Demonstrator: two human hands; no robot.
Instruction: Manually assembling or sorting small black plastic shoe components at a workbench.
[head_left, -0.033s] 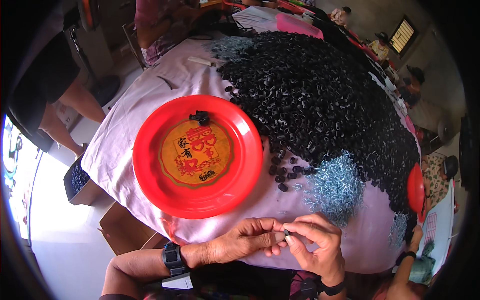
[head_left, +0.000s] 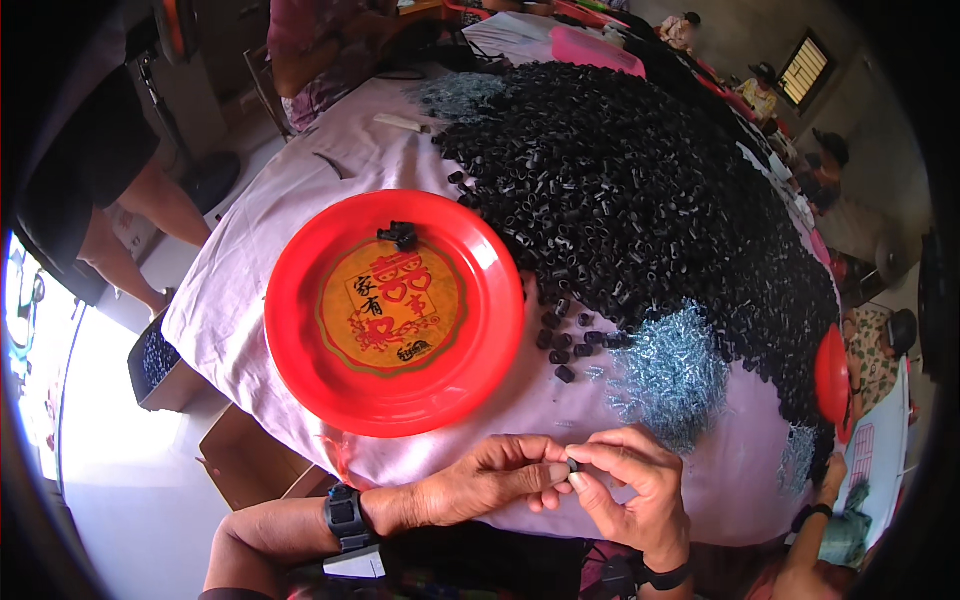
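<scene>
My left hand [head_left: 510, 480] and my right hand [head_left: 635, 490] meet at the table's near edge. Both pinch one small dark part [head_left: 572, 466] between thumb and fingers; the fingertips hide most of it. Beyond my left hand lies a round red plate [head_left: 292, 335] with a printed yellow middle. A small cluster of black parts [head_left: 400, 236] sits near its far side. Past my right hand is a heap of thin silvery metal pieces [head_left: 675, 375], screws or springs, I cannot tell which. Several loose black tube-like pieces [head_left: 563, 373] lie between plate and heap.
A large mound of black tube-like pieces [head_left: 620, 180] covers the table's far and right side. Pink cloth [head_left: 235, 265] drapes the table. Open cardboard boxes [head_left: 245, 455] stand on the floor at left. A co-worker's arm [head_left: 815, 510] reaches in at right; other people sit around the table.
</scene>
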